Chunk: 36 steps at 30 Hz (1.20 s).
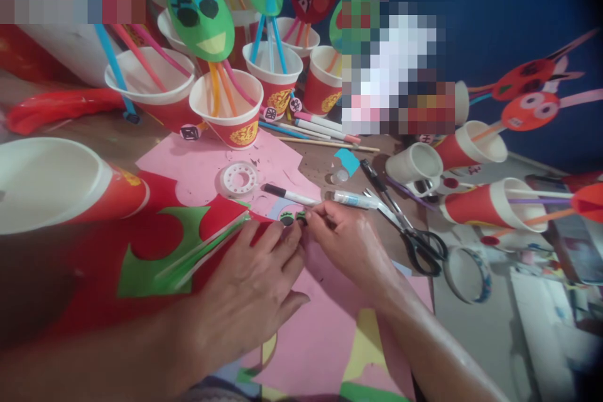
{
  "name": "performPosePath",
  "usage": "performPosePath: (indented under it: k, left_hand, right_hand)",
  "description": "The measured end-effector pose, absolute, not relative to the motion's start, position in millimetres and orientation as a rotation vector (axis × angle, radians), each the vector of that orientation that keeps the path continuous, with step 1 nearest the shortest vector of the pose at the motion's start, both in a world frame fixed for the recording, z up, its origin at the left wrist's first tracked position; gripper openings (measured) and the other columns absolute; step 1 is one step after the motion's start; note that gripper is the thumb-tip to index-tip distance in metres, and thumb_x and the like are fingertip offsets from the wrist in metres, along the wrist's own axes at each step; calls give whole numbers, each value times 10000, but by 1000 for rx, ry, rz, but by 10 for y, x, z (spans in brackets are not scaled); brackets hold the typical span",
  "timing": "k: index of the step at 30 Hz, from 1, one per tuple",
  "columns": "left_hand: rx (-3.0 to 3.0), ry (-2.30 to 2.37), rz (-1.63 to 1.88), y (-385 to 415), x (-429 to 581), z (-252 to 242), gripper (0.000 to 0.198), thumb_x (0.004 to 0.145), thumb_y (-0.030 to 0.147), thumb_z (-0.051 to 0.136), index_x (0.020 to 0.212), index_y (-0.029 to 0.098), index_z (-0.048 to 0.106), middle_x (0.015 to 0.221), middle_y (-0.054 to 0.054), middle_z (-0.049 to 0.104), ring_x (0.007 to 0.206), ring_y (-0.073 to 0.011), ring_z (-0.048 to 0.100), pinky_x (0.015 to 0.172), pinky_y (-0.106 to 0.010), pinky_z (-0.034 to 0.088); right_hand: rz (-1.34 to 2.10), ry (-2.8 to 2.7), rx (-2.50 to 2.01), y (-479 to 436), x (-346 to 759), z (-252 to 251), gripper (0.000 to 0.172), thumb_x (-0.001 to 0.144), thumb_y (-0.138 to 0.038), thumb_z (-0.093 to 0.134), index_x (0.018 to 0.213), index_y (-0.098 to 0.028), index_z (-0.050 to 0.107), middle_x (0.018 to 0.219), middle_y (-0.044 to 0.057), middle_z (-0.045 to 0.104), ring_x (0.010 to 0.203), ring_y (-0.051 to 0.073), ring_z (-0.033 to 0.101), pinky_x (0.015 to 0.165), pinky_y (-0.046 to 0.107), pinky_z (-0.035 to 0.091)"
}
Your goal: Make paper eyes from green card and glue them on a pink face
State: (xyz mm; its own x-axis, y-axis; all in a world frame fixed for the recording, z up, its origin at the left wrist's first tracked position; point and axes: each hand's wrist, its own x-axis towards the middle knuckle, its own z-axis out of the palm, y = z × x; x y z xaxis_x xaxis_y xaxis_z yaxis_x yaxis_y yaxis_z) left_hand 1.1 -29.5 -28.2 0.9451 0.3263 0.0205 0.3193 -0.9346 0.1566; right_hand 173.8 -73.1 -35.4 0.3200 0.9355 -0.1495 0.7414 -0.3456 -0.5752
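My left hand [257,282] lies palm down with its fingers spread over red and pink paper, its fingertips beside a small black and green cutout [286,219]. My right hand [342,239] has its thumb and fingers pinched at a second small black and green piece [302,218], just right of the first. Under both hands is pink paper [325,320]. A green paper scrap [146,270] with round cuts and a clear wrapper with green strips [202,251] lie left of my left hand. A black-capped marker [287,193] rests just beyond my fingers.
Paper cups with painted faces on straws stand at the back, one with a green face [201,17]. Scissors [421,245], a tape roll [468,274], a white cup [414,166] and a red cup on its side [490,204] are at the right. A large cup [51,185] lies left.
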Motion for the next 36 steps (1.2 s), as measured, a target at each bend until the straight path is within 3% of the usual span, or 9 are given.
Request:
performPosePath:
  k: [10,13,16,24,31,36]
  left_hand:
    - [2948,467,3,-295,17,-284,475,906,493,498,1204,141,613,1362,-104,555,1087,-325,516,885,-482,370]
    - [2949,469,-3,-291,17,-271,472,911,487,491,1207,138,608,1352,-107,561,1080,-323,519,881,-483,375]
    - [2948,465,4,-289,21,-270,479,902,498,505,1195,136,612,1334,-107,575,1076,-318,519,887,-478,375]
    - [2951,473,-27,-284,33,-274,491,892,511,516,1199,140,611,1354,-101,561,1060,-310,515,873,-475,375]
    - [2954,468,-47,-286,22,-270,477,899,503,504,1196,144,607,1343,-103,568,1064,-312,510,873,-471,370]
    - [2956,478,-41,-289,19,-274,484,902,502,497,1205,139,600,1338,-105,570,1067,-314,505,890,-482,363]
  right_hand:
    - [529,-1523,-2163,-803,1903,-252,175,880,-281,536,793,-213,673,553,-54,597,478,100,500,520,221,358]
    - [445,-1660,-2035,-859,1881,-294,169,887,-224,533,898,-211,701,698,-18,689,626,127,612,615,226,419]
    - [312,-1809,-1925,-921,1842,-363,229,904,-173,506,1004,-207,709,824,23,701,743,144,640,697,237,442]
    - [-27,-2102,-1936,-1014,1814,-487,271,925,-163,485,1063,-202,714,750,42,632,694,172,578,624,281,400]
    - [133,-1994,-1887,-968,1818,-446,279,948,-184,454,1014,-179,725,715,35,634,667,137,587,612,244,416]
    - [-41,-2134,-1927,-948,1831,-462,302,944,-168,448,1116,-221,690,759,40,630,670,150,558,581,262,376]
